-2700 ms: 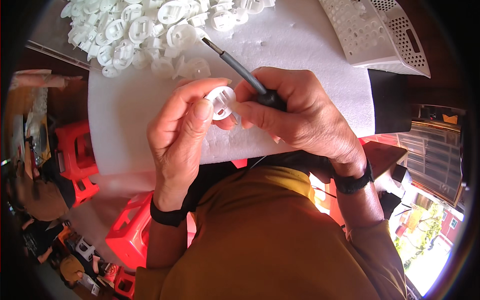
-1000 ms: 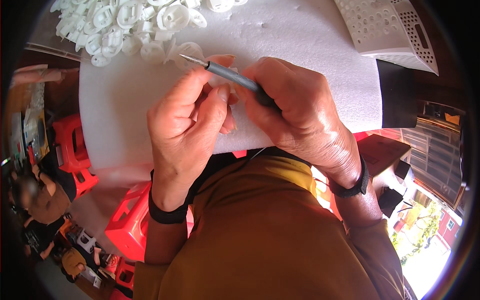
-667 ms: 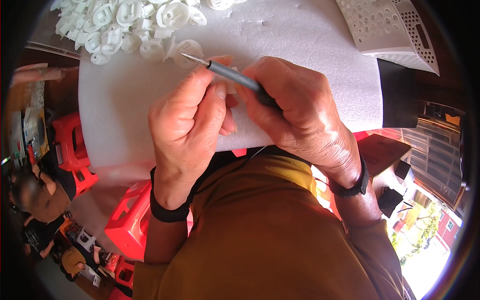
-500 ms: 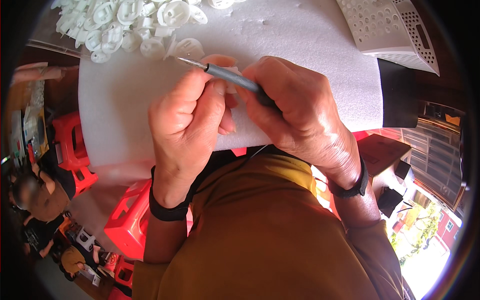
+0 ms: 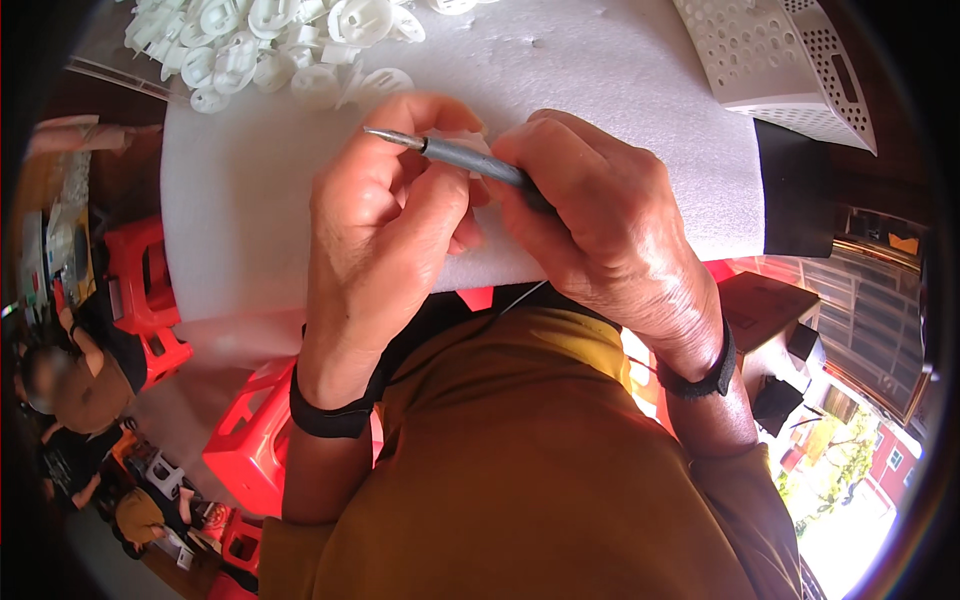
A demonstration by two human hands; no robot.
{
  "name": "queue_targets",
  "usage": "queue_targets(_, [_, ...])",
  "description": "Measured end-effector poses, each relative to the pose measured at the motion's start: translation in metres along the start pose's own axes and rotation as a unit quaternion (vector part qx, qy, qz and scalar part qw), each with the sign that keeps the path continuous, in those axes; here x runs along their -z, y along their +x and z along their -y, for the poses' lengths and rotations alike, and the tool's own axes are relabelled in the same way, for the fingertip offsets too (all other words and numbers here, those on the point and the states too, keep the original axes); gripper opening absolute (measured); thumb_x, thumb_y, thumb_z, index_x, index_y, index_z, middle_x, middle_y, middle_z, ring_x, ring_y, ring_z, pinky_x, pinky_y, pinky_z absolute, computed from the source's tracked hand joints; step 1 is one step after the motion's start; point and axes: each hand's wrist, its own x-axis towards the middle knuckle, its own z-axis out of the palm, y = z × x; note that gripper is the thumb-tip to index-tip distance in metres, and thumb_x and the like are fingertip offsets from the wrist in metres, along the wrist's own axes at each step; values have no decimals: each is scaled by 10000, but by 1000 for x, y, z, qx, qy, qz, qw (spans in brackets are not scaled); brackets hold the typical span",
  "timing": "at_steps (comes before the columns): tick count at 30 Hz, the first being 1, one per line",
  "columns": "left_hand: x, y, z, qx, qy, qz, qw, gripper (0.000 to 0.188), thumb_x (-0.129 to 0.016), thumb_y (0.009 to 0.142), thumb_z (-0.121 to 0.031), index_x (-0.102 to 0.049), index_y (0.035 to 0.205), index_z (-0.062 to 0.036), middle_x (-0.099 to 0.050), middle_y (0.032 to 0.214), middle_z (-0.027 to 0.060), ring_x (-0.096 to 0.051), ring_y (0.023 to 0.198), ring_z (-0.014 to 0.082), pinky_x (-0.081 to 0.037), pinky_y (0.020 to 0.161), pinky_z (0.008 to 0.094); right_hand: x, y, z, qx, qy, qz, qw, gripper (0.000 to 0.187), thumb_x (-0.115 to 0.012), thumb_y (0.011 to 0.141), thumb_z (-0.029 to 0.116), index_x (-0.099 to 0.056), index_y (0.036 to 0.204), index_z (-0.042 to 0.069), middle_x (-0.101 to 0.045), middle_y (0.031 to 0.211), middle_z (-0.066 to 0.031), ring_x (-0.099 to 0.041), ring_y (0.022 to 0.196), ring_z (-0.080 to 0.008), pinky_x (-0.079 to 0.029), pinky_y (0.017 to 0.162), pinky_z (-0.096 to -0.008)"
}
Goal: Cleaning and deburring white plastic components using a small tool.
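The left hand (image 5: 385,225) is half closed: its forefinger arches over and its thumb comes up from below, the two pinching a white plastic piece (image 5: 467,138) at about one o'clock from the palm. Its other fingers curl under, with fingertips showing below the thumb.

The right hand (image 5: 600,220) is closed around the dark grip of a slim tool (image 5: 470,158), with its bent forefinger and thumb close beside the white piece. The tool's grey shaft and pointed metal tip aim toward ten o'clock, crossing in front of the left forefinger; whether the tip touches the skin is hard to tell.

The piece itself is small and pale, sitting between the two hands, mostly covered by fingers and the shaft, so its full shape cannot be made out.

Toward eleven o'clock, a heap of white round plastic parts (image 5: 235,60) lies on the desk (image 5: 240,230), which has a white, foam-like top. A white basket (image 5: 745,60) with holes stands between one and two o'clock. A red stool (image 5: 250,440) is at eight o'clock.
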Motion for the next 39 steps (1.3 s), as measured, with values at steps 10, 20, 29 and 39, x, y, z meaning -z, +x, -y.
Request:
queue_targets(10, [0, 5, -4, 26, 32, 14, 999, 96, -510, 853, -44, -591, 894, -14, -587, 668, 7, -527, 544, 54, -430, 479, 208, -1, 0, 3, 12, -61, 4, 998, 175, -641, 769, -33, -569, 918, 23, -544, 741, -116, -568, 631, -297, -451, 546, -358])
queue_targets(20, [1, 2, 2, -15, 40, 11, 999, 137, -507, 838, -11, -614, 922, 3, -590, 631, 18, -510, 507, 60, -396, 459, 222, 3, 1, 5, 13, -75, 33, 997, 195, -631, 770, -31, -567, 948, 17, -570, 773, -116, -589, 654, -301, -468, 570, -357])
queue_targets(29, [-2, -1, 10, -20, 138, -20, 990, 167, -493, 837, 25, -612, 954, 18, -618, 680, 30, -554, 545, 76, -455, 500, 242, 2, 0, 4, -5, -56, 14, 998, 131, -639, 810, 0, -586, 929, 11, -564, 729, -97, -569, 612, -234, -434, 525, -333])
queue_targets(39, [17, -3, 6, -44, -9, 100, 994, 308, -482, 994, -169, -569, 1226, 13, -649, 898, 84, -626, 681, 107, -524, 619, 236, 20, 11, 10, -352, 333, 73, 871, 137, -636, 901, 146, -609, 923, 13, -579, 669, 17, -427, 495, -13, -337, 437, -173])
